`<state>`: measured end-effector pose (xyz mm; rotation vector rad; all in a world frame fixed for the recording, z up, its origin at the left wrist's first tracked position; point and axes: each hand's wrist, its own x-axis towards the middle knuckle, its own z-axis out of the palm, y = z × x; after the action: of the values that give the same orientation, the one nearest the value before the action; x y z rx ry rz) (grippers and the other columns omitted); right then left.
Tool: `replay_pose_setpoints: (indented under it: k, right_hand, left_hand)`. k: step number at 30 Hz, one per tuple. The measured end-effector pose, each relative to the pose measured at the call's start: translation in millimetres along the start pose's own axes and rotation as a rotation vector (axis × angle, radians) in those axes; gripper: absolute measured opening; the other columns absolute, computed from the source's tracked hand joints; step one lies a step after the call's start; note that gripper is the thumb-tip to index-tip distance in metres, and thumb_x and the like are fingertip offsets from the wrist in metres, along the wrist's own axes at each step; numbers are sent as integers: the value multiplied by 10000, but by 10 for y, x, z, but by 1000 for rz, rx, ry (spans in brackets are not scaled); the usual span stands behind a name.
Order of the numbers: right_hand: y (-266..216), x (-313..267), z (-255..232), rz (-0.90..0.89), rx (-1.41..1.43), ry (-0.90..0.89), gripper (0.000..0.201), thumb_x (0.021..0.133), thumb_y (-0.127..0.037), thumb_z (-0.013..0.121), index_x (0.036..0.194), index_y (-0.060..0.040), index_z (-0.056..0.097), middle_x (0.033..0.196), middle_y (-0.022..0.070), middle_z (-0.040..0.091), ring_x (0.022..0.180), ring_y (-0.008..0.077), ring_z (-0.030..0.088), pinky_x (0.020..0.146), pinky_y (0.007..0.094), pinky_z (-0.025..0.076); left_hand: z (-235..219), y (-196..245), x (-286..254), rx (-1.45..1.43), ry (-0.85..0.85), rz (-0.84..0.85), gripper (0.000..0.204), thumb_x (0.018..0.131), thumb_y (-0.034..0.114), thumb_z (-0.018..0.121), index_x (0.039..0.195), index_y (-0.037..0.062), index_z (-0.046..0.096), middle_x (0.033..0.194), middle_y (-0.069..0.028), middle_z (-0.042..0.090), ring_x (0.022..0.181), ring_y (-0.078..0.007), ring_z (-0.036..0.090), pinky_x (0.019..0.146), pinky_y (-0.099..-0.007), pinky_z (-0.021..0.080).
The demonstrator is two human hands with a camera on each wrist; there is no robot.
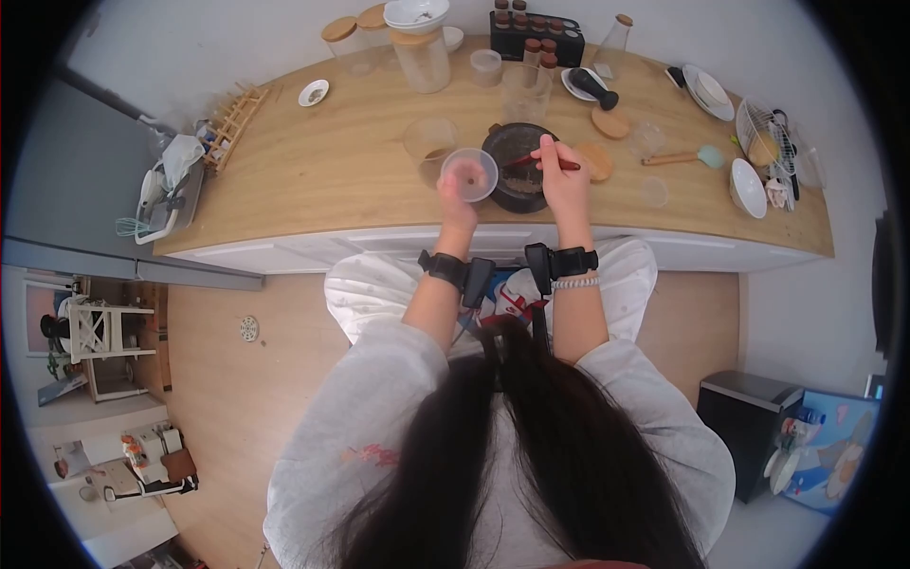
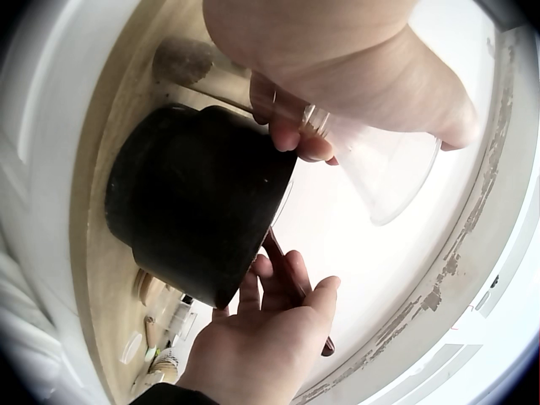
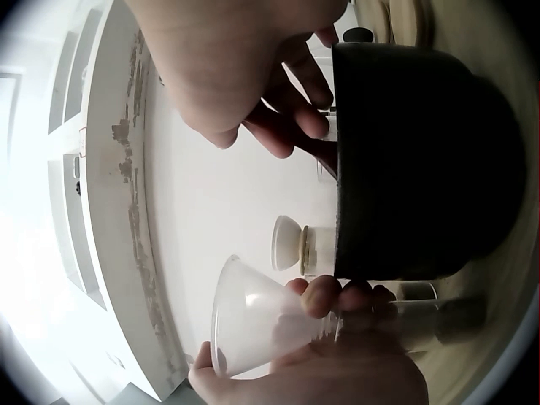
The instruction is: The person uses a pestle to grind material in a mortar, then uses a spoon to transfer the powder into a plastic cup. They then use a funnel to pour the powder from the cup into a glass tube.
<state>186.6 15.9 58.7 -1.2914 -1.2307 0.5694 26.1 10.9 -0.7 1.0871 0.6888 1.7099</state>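
Note:
My left hand [image 1: 457, 204] holds a clear plastic funnel [image 1: 470, 174], wide mouth up, its fingers curled round the narrow neck in the left wrist view. Below the neck stands a clear glass jar [image 2: 190, 66] with dark matter at its bottom; whether the spout sits inside it I cannot tell. Beside it is a black mortar [image 1: 517, 197], with crumbly matter inside. My right hand [image 1: 566, 185] pinches a dark red spoon [image 3: 291, 135] by its handle, and the spoon's far end dips over the mortar's rim, its tip hidden in both wrist views.
Behind stand glass jars [image 1: 424, 68], a black spice box [image 1: 559, 45] and a black pestle [image 1: 593, 89] on a plate. Wooden lids [image 1: 610, 121], a spatula [image 1: 709, 156] and a white bowl [image 1: 748, 188] lie to the right. A wooden rack [image 1: 233, 126] stands at the left.

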Motion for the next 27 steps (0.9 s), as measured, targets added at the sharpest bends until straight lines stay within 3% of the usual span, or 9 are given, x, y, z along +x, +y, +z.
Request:
replay_pose_setpoints:
  k: [6, 9, 12, 15, 18, 21, 24, 27]
  right_hand:
    - [-97, 45, -121, 132, 93, -51, 352, 828, -355, 602, 667, -45, 635, 538, 51, 538, 545, 192, 496, 560, 302, 385]
    - [34, 139, -197, -113, -49, -45, 336, 812, -357, 625, 683, -47, 643, 535, 46, 532, 541, 175, 486, 534, 281, 377]
    - [-232, 150, -319, -227, -197, -126, 343, 801, -361, 639, 682, -39, 641, 549, 51, 548, 549, 157, 495, 526, 273, 375]
    - [-374, 166, -353, -118, -109, -279, 342, 793, -365, 646, 681, -42, 641, 541, 57, 542, 517, 155, 477, 512, 274, 368]
    - [-299, 138, -273, -3, -112, -296, 343, 788, -366, 650, 678, -41, 637, 525, 61, 531, 484, 157, 460, 483, 277, 355]
    - [-286, 53, -163, -78, -161, -203, 357, 795, -370, 641, 676, -34, 631, 504, 65, 513, 459, 159, 446, 465, 272, 348]
    - [-111, 53, -132, -109, -303, -248, 376, 810, -377, 626, 673, -26, 623, 492, 66, 492, 455, 158, 428, 465, 265, 343]
    - [-219, 49, -170, 14, -202, -256, 400, 822, -383, 611, 660, -17, 615, 490, 54, 491, 461, 140, 412, 470, 257, 347]
  left_hand:
    - [-25, -16, -1, -15, -10, -1, 517, 825, 513, 347, 903, 40, 538, 858, -52, 551, 844, -165, 514, 749, -281, 395]
    - [-14, -17, -3, -27, 2, -12, 519, 825, 517, 345, 897, 41, 539, 856, -51, 550, 844, -163, 512, 747, -281, 392]
    - [7, -15, -5, -46, 14, -9, 518, 826, 516, 345, 894, 42, 542, 857, -51, 550, 842, -162, 511, 751, -283, 389]
    - [-33, -82, -1, -6, 28, 11, 521, 827, 516, 343, 891, 40, 543, 854, -49, 553, 838, -162, 512, 757, -285, 387]
    - [-48, -127, 4, -30, 16, 20, 509, 835, 497, 340, 901, 36, 547, 861, -49, 562, 844, -161, 514, 758, -284, 385]
    - [-14, -57, -8, 2, 33, 26, 489, 845, 466, 339, 910, 31, 552, 862, -53, 574, 845, -161, 522, 754, -288, 392]
    - [15, 28, -20, 48, 33, 48, 473, 852, 441, 340, 913, 27, 560, 860, -55, 579, 842, -159, 529, 750, -292, 401]
    - [-3, -2, -9, 35, 27, 48, 471, 852, 438, 346, 904, 24, 565, 850, -53, 580, 833, -157, 532, 747, -290, 406]
